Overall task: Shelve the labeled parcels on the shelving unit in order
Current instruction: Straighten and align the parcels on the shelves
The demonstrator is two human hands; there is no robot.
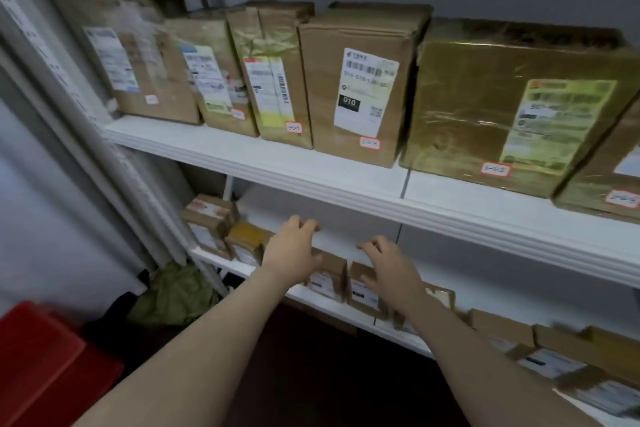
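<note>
- our left hand point(294, 250) and right hand point(389, 269) hover with fingers loosely curled, gripping nothing, over two small cardboard parcels point(329, 276) on the lower shelf point(332, 307).
- they look light and stiff, corners crushable; we would take each by its opposite side walls, label facing out.

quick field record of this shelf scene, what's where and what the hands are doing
upper shelf: large brown parcels in a row, labels facing out
lower shelf: small parcels in a row
left hand: over the small parcels, fingers loosely curled
right hand: beside it, same pose
floor, left: red bin, green bundle
</note>
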